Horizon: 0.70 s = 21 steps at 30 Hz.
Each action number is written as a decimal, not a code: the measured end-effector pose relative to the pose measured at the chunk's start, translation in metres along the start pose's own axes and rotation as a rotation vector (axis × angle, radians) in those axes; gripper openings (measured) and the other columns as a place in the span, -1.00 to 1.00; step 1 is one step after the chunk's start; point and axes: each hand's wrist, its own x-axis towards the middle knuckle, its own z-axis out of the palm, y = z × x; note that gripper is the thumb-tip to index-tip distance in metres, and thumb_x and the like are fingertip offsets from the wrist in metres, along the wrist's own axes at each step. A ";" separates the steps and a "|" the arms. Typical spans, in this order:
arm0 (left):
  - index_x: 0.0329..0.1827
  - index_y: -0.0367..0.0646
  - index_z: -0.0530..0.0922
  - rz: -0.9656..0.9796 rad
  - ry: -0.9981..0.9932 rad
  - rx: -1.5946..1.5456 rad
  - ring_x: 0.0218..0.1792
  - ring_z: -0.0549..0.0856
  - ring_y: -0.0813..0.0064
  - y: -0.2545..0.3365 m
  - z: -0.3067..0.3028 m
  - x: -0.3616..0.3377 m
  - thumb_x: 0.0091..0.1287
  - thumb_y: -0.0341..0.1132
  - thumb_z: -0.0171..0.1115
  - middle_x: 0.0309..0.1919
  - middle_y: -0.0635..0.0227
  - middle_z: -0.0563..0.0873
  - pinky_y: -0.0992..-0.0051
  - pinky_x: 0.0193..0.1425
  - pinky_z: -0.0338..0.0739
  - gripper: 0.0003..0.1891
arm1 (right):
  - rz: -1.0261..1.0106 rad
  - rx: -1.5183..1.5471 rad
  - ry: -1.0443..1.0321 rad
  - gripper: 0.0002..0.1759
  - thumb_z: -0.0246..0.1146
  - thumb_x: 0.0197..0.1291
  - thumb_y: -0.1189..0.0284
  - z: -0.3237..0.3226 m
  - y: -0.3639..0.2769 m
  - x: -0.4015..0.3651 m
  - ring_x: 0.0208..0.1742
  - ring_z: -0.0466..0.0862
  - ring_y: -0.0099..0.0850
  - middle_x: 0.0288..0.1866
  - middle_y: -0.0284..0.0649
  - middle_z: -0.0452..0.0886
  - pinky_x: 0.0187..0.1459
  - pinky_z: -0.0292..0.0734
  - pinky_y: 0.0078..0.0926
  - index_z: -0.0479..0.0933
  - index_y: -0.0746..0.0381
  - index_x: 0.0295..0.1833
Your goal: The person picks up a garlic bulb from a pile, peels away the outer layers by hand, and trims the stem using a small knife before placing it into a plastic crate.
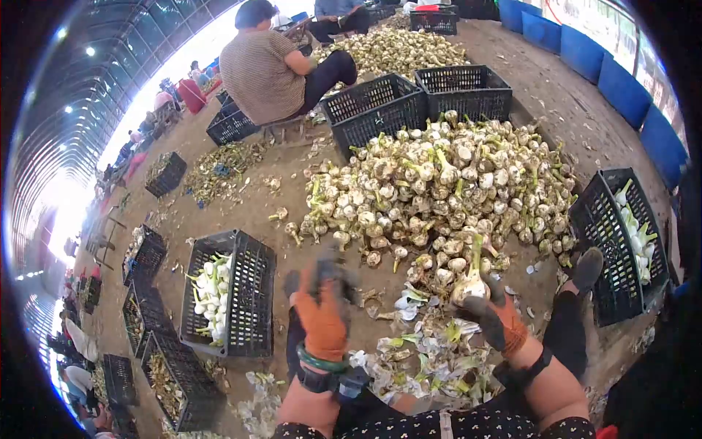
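My right hand [503, 316], in an orange glove with dark fingers, is closed round a garlic bulb [472, 287]. The bulb's green stem points up. To its left, my left hand [322, 311], in a matching glove, is raised apart from the bulb. Its fingers are smeared by motion, so I cannot make out whether they hold anything. Beyond both hands lies a large heap of untrimmed garlic bulbs [446, 183]. Between my legs, loose garlic skins and leaves [431, 358] cover the ground below my hands.
A black crate of cleaned garlic [240, 293] stands at left, another black crate [596, 212] at right. Two black crates [376, 117] stand behind the heap. A person in a striped top [263, 69] sits beyond at left. Blue tubs [625, 88] line the right side.
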 end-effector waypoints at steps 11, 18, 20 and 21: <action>-0.09 -0.23 0.50 -0.129 -0.852 0.541 -0.49 0.60 0.42 -0.060 0.053 -0.033 0.21 -0.24 0.07 -0.47 0.23 0.63 0.41 -0.34 0.46 -0.71 | -0.657 -1.284 -0.070 -0.37 0.44 -0.37 0.30 0.010 -0.042 -0.029 -0.03 0.41 -0.04 -0.10 0.01 0.44 -0.02 0.40 -0.24 0.45 0.26 -0.07; -0.12 -0.23 0.52 -0.486 -0.862 0.446 -0.52 0.52 0.65 -0.078 0.059 -0.034 0.21 -0.26 0.16 -0.46 0.41 0.61 0.58 -0.47 0.42 -0.74 | -0.463 -1.430 -0.047 -0.33 0.38 -0.29 0.13 -0.001 -0.034 -0.036 -0.03 0.42 0.07 -0.06 0.14 0.33 -0.08 0.43 -0.14 0.44 0.14 0.03; -0.13 -0.23 0.52 -0.357 -0.793 0.354 -0.53 0.53 0.63 -0.114 0.054 -0.037 0.21 -0.23 0.15 -0.46 0.39 0.62 0.58 -0.48 0.42 -0.73 | -0.517 -1.507 -0.053 -0.38 0.34 -0.21 0.13 -0.002 -0.031 -0.035 -0.08 0.42 0.04 -0.10 0.12 0.34 -0.10 0.40 -0.12 0.44 0.10 0.04; -0.16 -0.23 0.52 -0.368 -0.821 0.301 -0.53 0.54 0.61 -0.107 0.058 -0.038 0.23 -0.22 0.12 -0.46 0.38 0.62 0.57 -0.48 0.42 -0.73 | -0.525 -1.514 -0.049 -0.38 0.34 -0.21 0.13 0.001 -0.034 -0.034 -0.08 0.42 0.04 -0.10 0.12 0.34 -0.10 0.40 -0.12 0.44 0.10 0.04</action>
